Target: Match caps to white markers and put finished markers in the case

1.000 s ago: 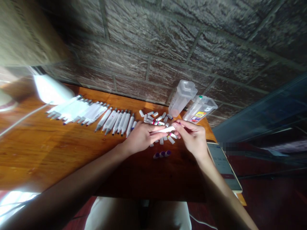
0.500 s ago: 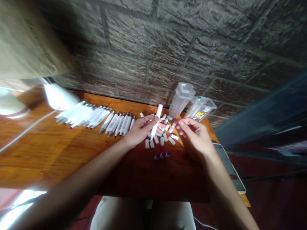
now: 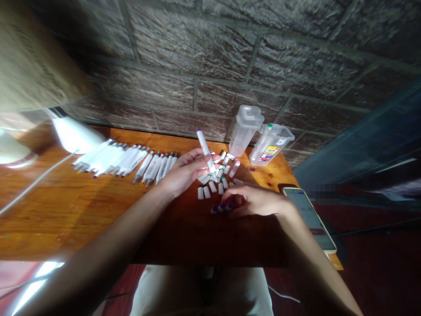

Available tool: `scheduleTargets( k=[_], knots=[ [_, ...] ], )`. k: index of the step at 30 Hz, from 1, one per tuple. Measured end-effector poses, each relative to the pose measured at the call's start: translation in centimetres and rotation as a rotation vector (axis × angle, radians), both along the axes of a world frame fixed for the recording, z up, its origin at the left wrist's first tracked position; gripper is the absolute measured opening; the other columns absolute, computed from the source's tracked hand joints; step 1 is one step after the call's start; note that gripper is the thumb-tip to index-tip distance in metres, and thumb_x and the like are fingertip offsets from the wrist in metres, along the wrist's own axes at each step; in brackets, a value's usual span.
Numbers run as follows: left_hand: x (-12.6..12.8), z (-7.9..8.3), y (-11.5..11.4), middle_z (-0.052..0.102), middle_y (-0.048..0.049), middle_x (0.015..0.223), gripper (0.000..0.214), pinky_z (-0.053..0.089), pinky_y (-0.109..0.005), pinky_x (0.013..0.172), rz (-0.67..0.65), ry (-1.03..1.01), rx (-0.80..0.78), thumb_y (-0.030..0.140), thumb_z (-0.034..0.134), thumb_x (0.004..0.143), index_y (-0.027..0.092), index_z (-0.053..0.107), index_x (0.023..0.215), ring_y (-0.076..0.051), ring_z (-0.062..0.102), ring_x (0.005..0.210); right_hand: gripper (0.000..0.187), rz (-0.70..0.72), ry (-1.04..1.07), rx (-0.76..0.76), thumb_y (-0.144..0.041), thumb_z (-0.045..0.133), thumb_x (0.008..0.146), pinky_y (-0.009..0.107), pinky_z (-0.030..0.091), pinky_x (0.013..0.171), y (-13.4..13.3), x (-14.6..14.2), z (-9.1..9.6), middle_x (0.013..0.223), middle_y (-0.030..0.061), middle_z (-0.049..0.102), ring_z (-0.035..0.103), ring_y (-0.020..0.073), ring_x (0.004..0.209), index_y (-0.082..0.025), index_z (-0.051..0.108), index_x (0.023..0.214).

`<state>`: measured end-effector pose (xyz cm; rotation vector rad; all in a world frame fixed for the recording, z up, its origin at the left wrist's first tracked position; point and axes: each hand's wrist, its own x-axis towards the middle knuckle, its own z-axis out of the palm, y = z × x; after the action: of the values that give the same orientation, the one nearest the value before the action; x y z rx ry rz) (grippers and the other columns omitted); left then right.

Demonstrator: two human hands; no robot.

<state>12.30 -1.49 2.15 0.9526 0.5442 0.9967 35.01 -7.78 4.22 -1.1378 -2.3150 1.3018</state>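
My left hand point(image 3: 187, 169) grips a white marker point(image 3: 206, 151) with a purple end up; its bare tip slants down over a cluster of loose white caps point(image 3: 213, 187). Three purple-ended caps point(image 3: 221, 207) stand in a short row nearer the table's front edge. My right hand point(image 3: 248, 200) is curled at the right end of this row, thumb and forefinger closed about the rightmost purple cap point(image 3: 229, 206). Its other fingers are partly hidden. A pink-marked cap point(image 3: 235, 169) lies at the cluster's right side.
Several white markers point(image 3: 128, 160) lie in a row on the wooden table point(image 3: 66, 210), left of my hand. Two clear plastic containers point(image 3: 245, 131) stand by the brick wall, the right one holding a green-ended marker. A phone point(image 3: 309, 219) rests at the right edge; a lamp point(image 3: 72, 131) stands left.
My right hand has moved down and toward me, from beside the pink-marked cap to the purple caps. My left hand has shifted slightly left, tilting the marker the other way.
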Motion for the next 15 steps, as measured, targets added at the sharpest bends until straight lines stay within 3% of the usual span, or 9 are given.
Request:
scheduleTargets(
  k=[3, 6, 10, 15],
  knots=[
    [0.0, 0.0, 0.0, 0.077, -0.011, 0.111, 0.021, 0.057, -0.029, 0.089, 0.002, 0.006, -0.01, 0.023, 0.076, 0.083, 0.015, 0.07, 0.102, -0.018, 0.075, 0.093, 0.014, -0.023, -0.036, 0.058, -0.022, 0.075, 0.08, 0.018, 0.042, 0.049, 0.1, 0.2, -0.1, 0.068, -0.0019, 0.066, 0.055, 0.0087, 0.057, -0.019, 0.079, 0.094],
    [0.2, 0.2, -0.1, 0.077, -0.0113, 0.107, 0.025, 0.058, -0.033, 0.091, 0.008, 0.006, -0.044, 0.024, 0.078, 0.081, 0.015, 0.069, 0.103, -0.021, 0.075, 0.094, 0.016, -0.122, 0.014, 0.061, -0.028, 0.076, 0.08, 0.021, 0.047, 0.055, 0.2, 0.5, -0.1, 0.073, 0.0, 0.07, 0.059, 0.0109, 0.061, -0.019, 0.079, 0.093],
    [0.3, 0.4, -0.2, 0.077, -0.0123, 0.107, 0.025, 0.056, -0.038, 0.096, 0.034, -0.045, -0.09, 0.023, 0.077, 0.082, 0.014, 0.068, 0.103, -0.024, 0.075, 0.1, 0.026, -0.401, 0.334, 0.057, -0.031, 0.079, 0.077, 0.03, 0.056, 0.072, 0.5, 0.3, 0.2, 0.089, 0.0038, 0.075, 0.067, 0.0149, 0.075, -0.018, 0.077, 0.098],
    [0.1, 0.7, 0.0, 0.077, -0.0125, 0.109, 0.015, 0.055, -0.039, 0.101, 0.087, -0.126, -0.118, 0.017, 0.073, 0.084, 0.013, 0.067, 0.098, -0.024, 0.073, 0.107, 0.031, -0.689, 0.636, -0.002, -0.03, 0.089, 0.064, 0.035, 0.059, 0.08, 1.1, -0.1, 0.1, 0.087, 0.0029, 0.078, 0.071, 0.0164, 0.076, -0.02, 0.079, 0.091]
  ],
)
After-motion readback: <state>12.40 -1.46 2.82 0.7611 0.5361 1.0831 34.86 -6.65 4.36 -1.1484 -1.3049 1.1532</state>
